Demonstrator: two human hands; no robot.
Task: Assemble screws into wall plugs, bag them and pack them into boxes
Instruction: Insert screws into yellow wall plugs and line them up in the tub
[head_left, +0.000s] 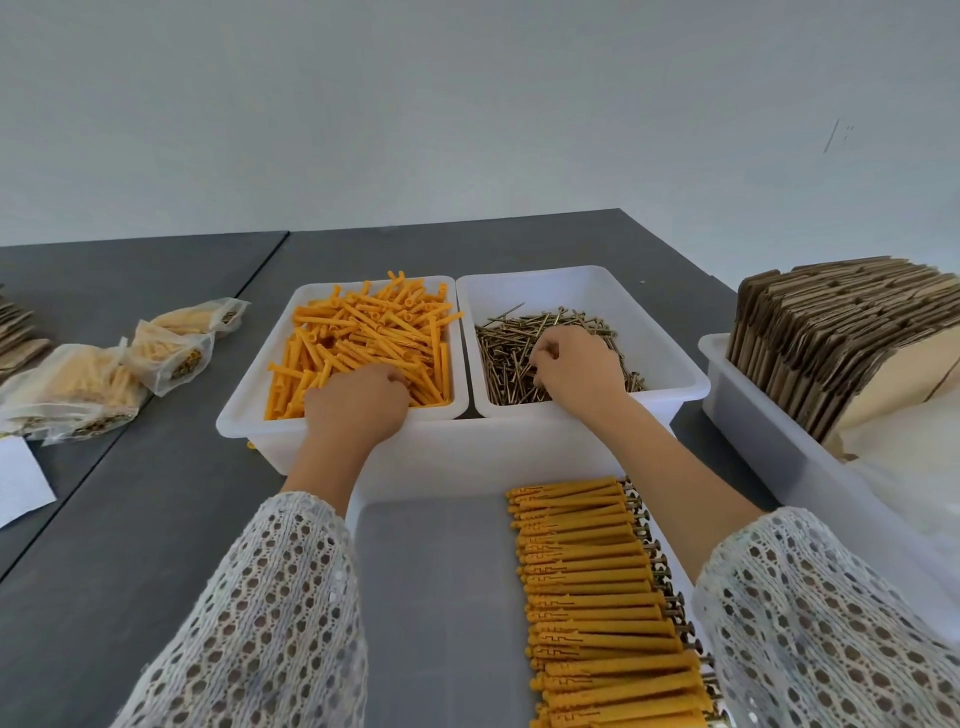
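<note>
Two white bins stand side by side ahead of me. The left bin (244, 410) holds loose orange wall plugs (363, 332); my left hand (356, 402) reaches into its near side, fingers curled down among the plugs. The right bin (670, 358) holds a heap of brass screws (509, 353); my right hand (576, 371) is in it with fingers curled into the screws. What each hand holds is hidden. A near white tray (441, 597) carries a neat row of assembled plugs with screws (597, 597) along its right side.
Several filled clear bags (104, 379) lie on the dark table at the left, beside a white paper (21, 483). A white bin (769, 415) at the right holds a stack of flat cardboard boxes (831, 343). More flat cardboard (15, 332) sits at the far left edge.
</note>
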